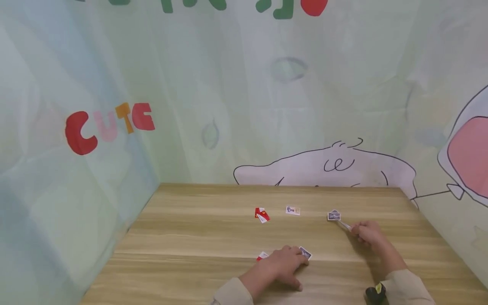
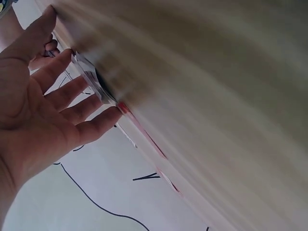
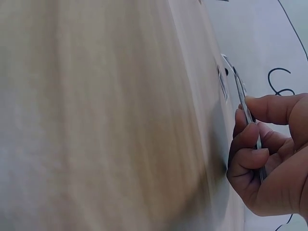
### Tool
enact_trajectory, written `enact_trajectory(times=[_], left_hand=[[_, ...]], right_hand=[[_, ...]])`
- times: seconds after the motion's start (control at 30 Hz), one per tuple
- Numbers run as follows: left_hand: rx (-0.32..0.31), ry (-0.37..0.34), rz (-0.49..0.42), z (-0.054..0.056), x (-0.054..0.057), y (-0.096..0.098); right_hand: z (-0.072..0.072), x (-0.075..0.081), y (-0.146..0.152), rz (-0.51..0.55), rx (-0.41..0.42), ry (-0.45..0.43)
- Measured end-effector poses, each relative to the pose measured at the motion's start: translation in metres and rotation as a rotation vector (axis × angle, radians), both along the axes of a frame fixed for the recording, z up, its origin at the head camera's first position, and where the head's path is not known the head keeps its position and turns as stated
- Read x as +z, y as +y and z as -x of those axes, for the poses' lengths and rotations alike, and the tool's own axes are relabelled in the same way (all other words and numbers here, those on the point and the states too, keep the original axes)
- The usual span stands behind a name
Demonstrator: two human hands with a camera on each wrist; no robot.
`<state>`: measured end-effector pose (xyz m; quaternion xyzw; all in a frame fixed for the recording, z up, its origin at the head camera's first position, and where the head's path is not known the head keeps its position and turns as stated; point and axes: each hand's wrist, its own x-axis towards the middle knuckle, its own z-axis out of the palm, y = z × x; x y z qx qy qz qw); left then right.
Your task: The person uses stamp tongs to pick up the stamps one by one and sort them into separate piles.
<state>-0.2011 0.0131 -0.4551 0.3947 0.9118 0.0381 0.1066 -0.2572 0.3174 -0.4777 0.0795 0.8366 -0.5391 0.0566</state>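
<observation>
My right hand (image 1: pixel 369 234) grips a pair of metal tweezers (image 1: pixel 345 225) between thumb and fingers. Their tips reach a dark-patterned card (image 1: pixel 334 216) that overlaps another card at the right; whether they pinch it, I cannot tell. In the right wrist view the tweezers (image 3: pixel 241 92) slant up from the hand (image 3: pixel 269 149). My left hand (image 1: pixel 284 264) lies low over the table with fingers extended. By its fingertips is another dark-patterned card (image 1: pixel 305 253), partly covered, and a red-and-white card (image 1: pixel 262 256) shows behind the hand. The left wrist view shows the fingers (image 2: pixel 89 127) at the cards' edge.
Farther back on the wooden table (image 1: pixel 198 237) lie a small group of red and white cards (image 1: pixel 262 214) and a single pale card (image 1: pixel 293 210). A black object (image 1: pixel 375 294) with a yellow mark is beside the right sleeve. Printed cloth walls (image 1: pixel 198 161) rise behind and beside the table.
</observation>
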Motion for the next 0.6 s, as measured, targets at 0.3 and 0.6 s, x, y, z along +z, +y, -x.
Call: enact_trajectory(times=[0.3,0.6], left_hand=[[0.015,0.010,0.001,-0.0019,-0.0033,0.0000],[0.016,0.023,0.005,-0.0005,-0.0042,0.0013]], right_hand=[[0.0048,-0.0048,0.0035,-0.023,-0.004,0.010],[0.0058,-0.0015,0.0037,-0.046,0.015,0.007]])
